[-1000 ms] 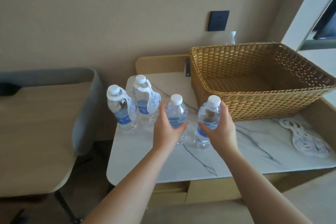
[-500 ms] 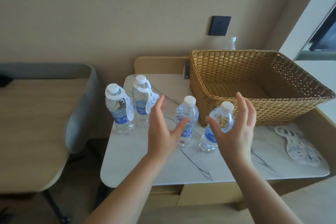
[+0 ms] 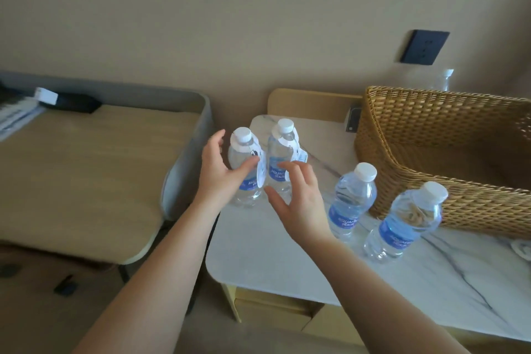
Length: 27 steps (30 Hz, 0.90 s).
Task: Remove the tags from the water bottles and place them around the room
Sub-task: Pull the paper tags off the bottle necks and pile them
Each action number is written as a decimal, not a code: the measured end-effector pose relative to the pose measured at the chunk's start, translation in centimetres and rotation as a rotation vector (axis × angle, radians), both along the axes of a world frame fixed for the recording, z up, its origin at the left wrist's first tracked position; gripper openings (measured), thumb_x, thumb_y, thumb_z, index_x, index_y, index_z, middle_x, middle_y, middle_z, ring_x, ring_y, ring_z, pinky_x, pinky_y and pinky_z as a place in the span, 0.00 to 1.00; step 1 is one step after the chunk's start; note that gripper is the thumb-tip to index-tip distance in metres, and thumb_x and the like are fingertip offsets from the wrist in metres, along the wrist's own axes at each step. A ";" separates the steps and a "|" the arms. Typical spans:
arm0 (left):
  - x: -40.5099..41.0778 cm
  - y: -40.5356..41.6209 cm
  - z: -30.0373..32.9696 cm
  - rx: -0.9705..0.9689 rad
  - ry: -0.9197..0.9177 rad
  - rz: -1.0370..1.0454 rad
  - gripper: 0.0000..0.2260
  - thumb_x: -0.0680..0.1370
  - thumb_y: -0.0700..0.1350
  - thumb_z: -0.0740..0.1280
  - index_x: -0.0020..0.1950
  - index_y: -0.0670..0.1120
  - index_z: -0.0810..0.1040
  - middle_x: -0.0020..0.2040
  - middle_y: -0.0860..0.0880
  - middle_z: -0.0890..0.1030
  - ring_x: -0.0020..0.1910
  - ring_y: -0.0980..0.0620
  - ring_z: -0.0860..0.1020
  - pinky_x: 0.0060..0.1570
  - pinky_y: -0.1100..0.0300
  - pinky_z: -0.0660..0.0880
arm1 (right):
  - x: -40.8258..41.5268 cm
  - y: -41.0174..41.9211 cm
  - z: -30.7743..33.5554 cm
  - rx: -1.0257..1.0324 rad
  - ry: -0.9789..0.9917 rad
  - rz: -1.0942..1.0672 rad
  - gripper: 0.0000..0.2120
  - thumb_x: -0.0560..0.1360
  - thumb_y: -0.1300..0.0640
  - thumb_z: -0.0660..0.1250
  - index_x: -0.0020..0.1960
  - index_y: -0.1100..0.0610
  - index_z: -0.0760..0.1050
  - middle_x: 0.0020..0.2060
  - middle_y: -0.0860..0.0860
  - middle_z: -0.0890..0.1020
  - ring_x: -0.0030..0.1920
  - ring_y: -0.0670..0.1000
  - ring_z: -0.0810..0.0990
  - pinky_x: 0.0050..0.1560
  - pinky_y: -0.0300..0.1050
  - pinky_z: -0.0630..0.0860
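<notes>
Two small water bottles with white paper tags round their necks stand at the back left of the marble table (image 3: 287, 256): the left tagged bottle (image 3: 242, 152) and the right tagged bottle (image 3: 280, 149). My left hand (image 3: 219, 172) is spread just left of the left one, thumb touching its front. My right hand (image 3: 300, 198) hovers with fingers apart in front of the right one, empty. Two untagged bottles stand to the right, one (image 3: 352, 201) nearer the middle and one (image 3: 402, 224) beside the basket.
A large wicker basket (image 3: 431, 195) fills the back right of the table. A wood-topped table with a grey raised rim (image 3: 86, 175) stands to the left, with a black object (image 3: 74, 102) at its back. A dark wall socket (image 3: 424, 46) is above; another bottle (image 3: 444, 79) stands behind the basket.
Both hands let go of the two untagged bottles and moved left to the two tagged bottles. The camera view swung left as well.
</notes>
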<state>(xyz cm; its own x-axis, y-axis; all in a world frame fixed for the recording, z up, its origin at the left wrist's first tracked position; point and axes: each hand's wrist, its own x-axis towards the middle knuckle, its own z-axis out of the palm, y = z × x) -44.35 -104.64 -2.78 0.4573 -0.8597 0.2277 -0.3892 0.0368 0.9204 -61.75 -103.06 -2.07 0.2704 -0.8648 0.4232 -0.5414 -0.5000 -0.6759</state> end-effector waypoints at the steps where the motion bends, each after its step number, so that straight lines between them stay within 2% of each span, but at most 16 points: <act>1: 0.4 -0.6 -0.1 0.046 0.054 -0.054 0.37 0.68 0.50 0.78 0.72 0.53 0.65 0.69 0.53 0.71 0.66 0.56 0.71 0.66 0.55 0.70 | 0.4 -0.5 -0.3 0.029 0.008 0.001 0.20 0.73 0.53 0.70 0.62 0.57 0.71 0.59 0.51 0.73 0.59 0.51 0.72 0.52 0.37 0.67; 4: 1.3 -1.8 -0.4 0.140 0.088 -0.165 0.29 0.68 0.50 0.78 0.65 0.58 0.70 0.61 0.56 0.78 0.60 0.55 0.77 0.61 0.53 0.75 | 1.3 -1.7 -0.8 0.095 0.017 -0.011 0.21 0.74 0.51 0.69 0.64 0.55 0.70 0.61 0.50 0.72 0.59 0.50 0.71 0.52 0.39 0.69; 6: 1.8 -2.0 -0.5 0.159 0.082 -0.202 0.24 0.69 0.49 0.78 0.59 0.61 0.71 0.57 0.60 0.79 0.56 0.59 0.79 0.54 0.61 0.77 | 1.6 -2.3 -1.1 0.126 0.021 -0.016 0.22 0.74 0.51 0.69 0.66 0.54 0.69 0.62 0.50 0.72 0.60 0.50 0.72 0.54 0.38 0.68; 8: 2.0 -1.6 0.0 0.184 0.079 -0.263 0.23 0.69 0.51 0.78 0.56 0.67 0.71 0.53 0.67 0.78 0.52 0.69 0.77 0.43 0.73 0.74 | 1.8 -2.6 -1.3 0.156 0.026 -0.014 0.23 0.75 0.49 0.69 0.67 0.53 0.68 0.64 0.50 0.72 0.60 0.49 0.73 0.54 0.38 0.69; 10: 2.3 -1.1 0.3 0.218 0.090 -0.327 0.23 0.69 0.53 0.77 0.56 0.70 0.70 0.53 0.71 0.77 0.50 0.73 0.76 0.38 0.76 0.73 | 2.0 -2.6 -1.6 0.180 0.025 -0.005 0.25 0.74 0.48 0.69 0.68 0.52 0.67 0.65 0.49 0.71 0.62 0.50 0.73 0.56 0.40 0.71; 14: 2.7 -0.1 0.5 0.255 0.074 -0.423 0.22 0.70 0.54 0.76 0.58 0.71 0.71 0.54 0.72 0.78 0.54 0.72 0.76 0.40 0.76 0.73 | 2.4 -2.4 -2.2 0.285 -0.027 0.025 0.28 0.73 0.46 0.69 0.70 0.49 0.64 0.67 0.48 0.71 0.64 0.48 0.72 0.60 0.43 0.71; 16: 2.8 0.1 0.4 0.262 0.062 -0.441 0.23 0.69 0.56 0.76 0.59 0.71 0.72 0.56 0.69 0.78 0.57 0.68 0.76 0.45 0.72 0.75 | 2.5 -2.4 -2.5 0.361 -0.091 0.021 0.26 0.73 0.48 0.70 0.67 0.48 0.66 0.63 0.46 0.75 0.60 0.47 0.75 0.60 0.43 0.73; 19: 2.8 0.3 0.2 0.259 0.086 -0.454 0.26 0.65 0.60 0.76 0.61 0.67 0.72 0.60 0.63 0.79 0.60 0.58 0.77 0.54 0.63 0.75 | 2.0 -2.3 -2.7 0.422 -0.216 -0.012 0.15 0.73 0.54 0.71 0.58 0.49 0.72 0.51 0.47 0.79 0.51 0.47 0.77 0.49 0.35 0.75; 21: 2.7 0.6 0.3 0.252 0.106 -0.470 0.27 0.65 0.59 0.77 0.61 0.65 0.73 0.60 0.63 0.79 0.59 0.60 0.78 0.51 0.65 0.76 | 1.4 -2.3 -2.4 0.446 -0.267 -0.012 0.08 0.75 0.56 0.69 0.52 0.50 0.73 0.46 0.47 0.79 0.47 0.47 0.78 0.40 0.30 0.73; 23: 2.5 0.8 0.2 0.232 0.152 -0.493 0.25 0.68 0.54 0.78 0.62 0.62 0.74 0.58 0.62 0.80 0.57 0.62 0.79 0.46 0.68 0.77 | 0.7 -2.2 -1.9 0.460 -0.313 0.020 0.02 0.76 0.57 0.67 0.47 0.51 0.74 0.43 0.46 0.81 0.45 0.47 0.79 0.36 0.28 0.72; 25: 2.4 1.0 0.1 0.215 0.190 -0.507 0.24 0.70 0.48 0.77 0.63 0.59 0.74 0.57 0.63 0.81 0.56 0.63 0.80 0.44 0.69 0.77 | 0.1 -1.9 -1.0 0.444 -0.368 0.060 0.03 0.77 0.58 0.66 0.45 0.51 0.75 0.42 0.46 0.82 0.44 0.46 0.80 0.37 0.29 0.73; 27: 2.4 1.0 -0.1 0.207 0.202 -0.512 0.24 0.70 0.48 0.77 0.63 0.58 0.73 0.57 0.62 0.81 0.56 0.62 0.80 0.46 0.67 0.78 | -0.1 -1.9 0.0 0.401 -0.402 0.084 0.05 0.77 0.59 0.65 0.44 0.50 0.75 0.42 0.46 0.82 0.44 0.44 0.80 0.37 0.30 0.73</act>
<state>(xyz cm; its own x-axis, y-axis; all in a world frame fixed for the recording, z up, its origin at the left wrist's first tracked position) -41.98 -103.65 -2.87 -0.0115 -0.9998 -0.0172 -0.1857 -0.0148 0.9825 -61.86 -104.95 -2.03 0.2310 -0.9612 0.1507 -0.1722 -0.1928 -0.9660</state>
